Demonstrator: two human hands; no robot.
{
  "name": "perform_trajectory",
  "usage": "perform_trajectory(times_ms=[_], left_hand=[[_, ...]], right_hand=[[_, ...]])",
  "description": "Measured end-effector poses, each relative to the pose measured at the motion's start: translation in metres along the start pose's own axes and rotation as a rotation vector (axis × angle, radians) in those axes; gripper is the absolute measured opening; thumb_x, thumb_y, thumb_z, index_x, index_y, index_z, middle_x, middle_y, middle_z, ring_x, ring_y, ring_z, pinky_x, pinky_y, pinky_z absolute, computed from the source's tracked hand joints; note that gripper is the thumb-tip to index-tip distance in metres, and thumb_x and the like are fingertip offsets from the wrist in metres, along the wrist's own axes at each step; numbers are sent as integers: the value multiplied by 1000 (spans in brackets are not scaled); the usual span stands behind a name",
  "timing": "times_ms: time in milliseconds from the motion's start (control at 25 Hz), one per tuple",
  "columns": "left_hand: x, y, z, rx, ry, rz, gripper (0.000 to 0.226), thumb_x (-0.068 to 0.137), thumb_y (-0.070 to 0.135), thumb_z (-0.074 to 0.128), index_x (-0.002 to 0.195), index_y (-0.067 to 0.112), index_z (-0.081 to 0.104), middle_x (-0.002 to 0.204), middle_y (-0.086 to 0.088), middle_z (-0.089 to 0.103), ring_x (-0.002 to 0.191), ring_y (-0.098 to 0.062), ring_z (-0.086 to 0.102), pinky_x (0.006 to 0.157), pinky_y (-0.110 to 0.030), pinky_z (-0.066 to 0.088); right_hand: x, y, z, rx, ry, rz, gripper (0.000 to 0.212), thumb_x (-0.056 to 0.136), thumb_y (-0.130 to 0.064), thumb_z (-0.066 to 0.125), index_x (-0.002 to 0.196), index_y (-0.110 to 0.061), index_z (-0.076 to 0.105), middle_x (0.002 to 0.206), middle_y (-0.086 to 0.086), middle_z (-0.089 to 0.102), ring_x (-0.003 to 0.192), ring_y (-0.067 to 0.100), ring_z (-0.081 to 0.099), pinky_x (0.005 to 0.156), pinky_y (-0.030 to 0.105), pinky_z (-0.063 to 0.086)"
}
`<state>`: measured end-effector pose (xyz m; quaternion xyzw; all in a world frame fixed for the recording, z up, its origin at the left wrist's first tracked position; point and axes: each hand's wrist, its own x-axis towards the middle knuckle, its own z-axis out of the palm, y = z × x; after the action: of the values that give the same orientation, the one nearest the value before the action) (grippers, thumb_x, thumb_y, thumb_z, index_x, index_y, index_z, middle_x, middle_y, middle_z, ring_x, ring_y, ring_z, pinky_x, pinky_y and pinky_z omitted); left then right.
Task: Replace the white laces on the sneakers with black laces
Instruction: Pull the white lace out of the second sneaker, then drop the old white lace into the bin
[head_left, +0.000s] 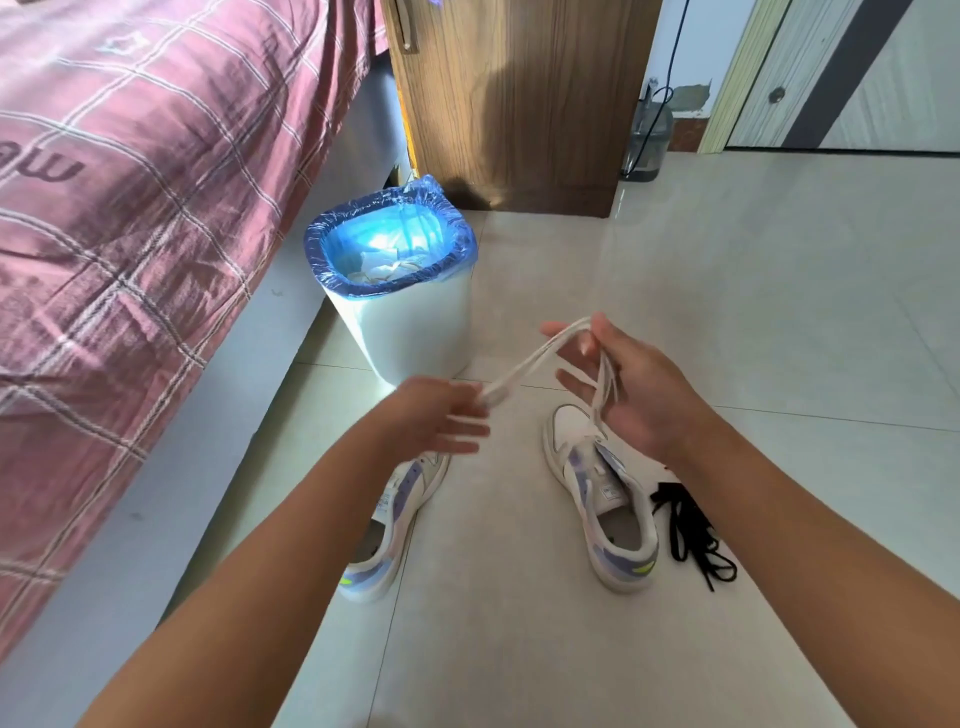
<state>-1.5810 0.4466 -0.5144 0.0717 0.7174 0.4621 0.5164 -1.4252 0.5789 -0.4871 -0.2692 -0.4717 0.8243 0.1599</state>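
Observation:
Two white sneakers with purple panels stand on the tiled floor: the left sneaker partly under my left forearm, the right sneaker with its tongue loose. A white lace stretches in the air between my hands. My left hand, blurred, pinches one end of it while its other fingers spread out. My right hand is palm up with the lace looped over its fingers, and strands hang down toward the right sneaker. A heap of black laces lies on the floor just right of the right sneaker.
A white bin with a blue liner stands ahead of the sneakers, with scraps inside. A bed with a pink plaid cover runs along the left. A wooden cabinet and a water jug stand at the back.

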Motion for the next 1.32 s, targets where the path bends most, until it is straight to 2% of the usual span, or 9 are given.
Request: perform_trajectory(times_ms=[160, 280, 520, 640, 760, 880, 1080, 1200, 1320], left_hand=[[7, -7, 10, 57, 94, 284, 52, 87, 58, 48, 116, 16, 41, 117, -4, 52, 105, -14, 54, 86, -37, 49], [0, 1, 22, -374, -420, 249, 63, 83, 70, 25, 111, 21, 52, 104, -1, 61, 92, -18, 58, 76, -37, 47], [6, 6, -1, -709, -418, 65, 64, 95, 57, 27, 95, 3, 62, 75, -10, 69, 63, -18, 68, 57, -26, 56], [13, 41, -28, -532, -245, 142, 25, 99, 19, 40, 90, 8, 61, 66, -5, 65, 53, -12, 63, 50, -20, 51], [28, 105, -64, -527, 128, 364, 18, 96, 1, 40, 84, 6, 53, 50, -3, 54, 34, -9, 47, 36, -15, 39], [40, 145, -75, -186, 354, 560, 18, 98, 9, 40, 85, 14, 51, 63, 1, 54, 48, -9, 47, 41, -15, 39], [50, 123, -89, 429, 479, 567, 27, 99, 22, 43, 117, 12, 61, 113, -10, 64, 102, -21, 59, 90, -25, 42], [33, 47, -97, 408, 476, 662, 23, 94, 11, 47, 91, 28, 62, 92, -1, 67, 81, -10, 64, 76, -28, 50], [19, -65, -108, 789, 254, 387, 37, 88, 9, 54, 115, 33, 50, 116, 2, 57, 97, -13, 59, 80, -23, 46]], right_hand=[[27, -3, 35, 403, -27, 96, 44, 101, -38, 28, 66, -14, 40, 54, 1, 40, 48, 13, 43, 65, 29, 47], [40, 12, 64, 356, 77, 87, 40, 101, -32, 32, 69, -13, 44, 59, 4, 39, 55, 16, 40, 61, 28, 39], [44, 26, 66, -1942, -161, -458, 32, 98, -36, 36, 118, -18, 55, 128, 4, 48, 124, 20, 39, 106, 38, 24], [35, 25, 79, -1725, -149, -692, 37, 93, -39, 47, 121, -17, 61, 148, 11, 36, 137, 23, 31, 109, 46, 21], [40, 12, 68, -1162, 33, -866, 27, 88, -21, 57, 109, -11, 69, 127, 11, 54, 118, 17, 51, 100, 24, 36], [46, 20, 41, -1108, 88, -674, 15, 90, -5, 58, 98, -8, 71, 100, 1, 57, 95, 6, 52, 85, 2, 31], [36, 67, -34, -1316, -24, -147, 16, 94, -17, 51, 98, -22, 66, 96, -6, 55, 93, 11, 55, 78, 15, 36], [15, 100, -97, -1673, 51, 177, 21, 97, -29, 42, 114, -31, 54, 110, -4, 51, 104, 18, 51, 79, 24, 42], [-8, 122, -132, -1700, 150, 423, 42, 96, -35, 41, 135, -23, 35, 128, 9, 46, 111, 25, 50, 82, 30, 45]])
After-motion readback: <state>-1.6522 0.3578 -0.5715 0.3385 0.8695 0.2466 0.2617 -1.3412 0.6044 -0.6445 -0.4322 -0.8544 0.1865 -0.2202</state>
